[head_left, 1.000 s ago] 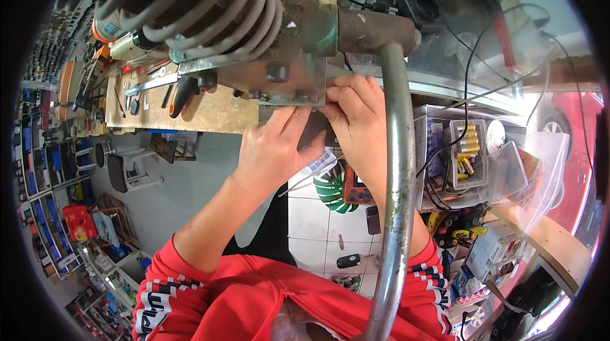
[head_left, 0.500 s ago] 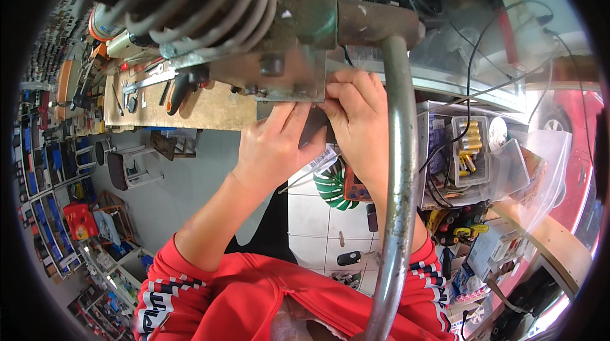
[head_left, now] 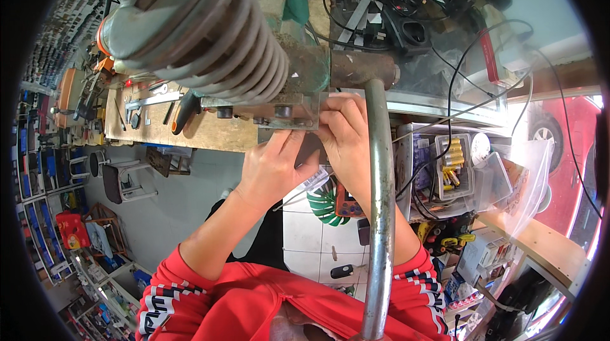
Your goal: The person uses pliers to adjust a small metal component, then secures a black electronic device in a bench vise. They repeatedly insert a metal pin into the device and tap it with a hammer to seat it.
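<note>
A hand press with a large grey coil spring [head_left: 222,42] stands over the bench, its long steel lever [head_left: 381,214] reaching down past my right forearm. Below the spring is a press head with dark bolts and a clear plate [head_left: 309,114]. My left hand [head_left: 273,166] is under this plate, its fingers together and fingertips partly hidden, the thumb pointing toward my right hand. My right hand [head_left: 345,131] has curled fingers pinched at the plate's right edge. A dark grey surface [head_left: 309,147] shows between the hands; whatever they grip is hidden.
On the wooden bench [head_left: 222,136] at left lie a caliper [head_left: 152,99] and an orange-black handled tool [head_left: 185,112]. Cables and another caliper [head_left: 365,7] fill the far right. A box of batteries [head_left: 454,166] stands right of the lever. Stools [head_left: 130,179] stand left.
The view has shifted, so the press and bench sit lower and more of the far bench shows. Both hands stay at the press head, with little change in grip.
</note>
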